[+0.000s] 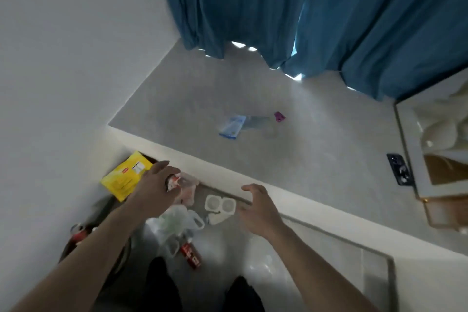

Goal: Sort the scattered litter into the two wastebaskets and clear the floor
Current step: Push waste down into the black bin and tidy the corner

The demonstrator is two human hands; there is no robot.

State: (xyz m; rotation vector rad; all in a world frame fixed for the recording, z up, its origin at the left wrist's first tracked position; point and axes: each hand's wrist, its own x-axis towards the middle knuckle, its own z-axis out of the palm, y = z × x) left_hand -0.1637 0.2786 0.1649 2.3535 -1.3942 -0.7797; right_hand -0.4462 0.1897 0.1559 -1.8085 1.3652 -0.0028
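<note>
My left hand (154,182) reaches over the litter by the wall, its fingers curled on a small red-and-white wrapper (174,182). Beside it lie a yellow packet (124,176) and a pinkish clear plastic tray (189,191). My right hand (255,206) hovers open just right of a white twin-cup plastic container (220,204), holding nothing. Closer to my feet lie a crumpled clear plastic bag (174,223) and a red tube (191,254). A dark round bin (69,246) with something red in it shows partly under my left arm.
On the raised grey floor beyond a low white ledge (202,162) lie a blue-and-white packet (231,126) and a small purple item (279,116). A black device (400,168) lies by a mirrored cabinet (410,159) at right. Blue curtains (304,7) hang at the back.
</note>
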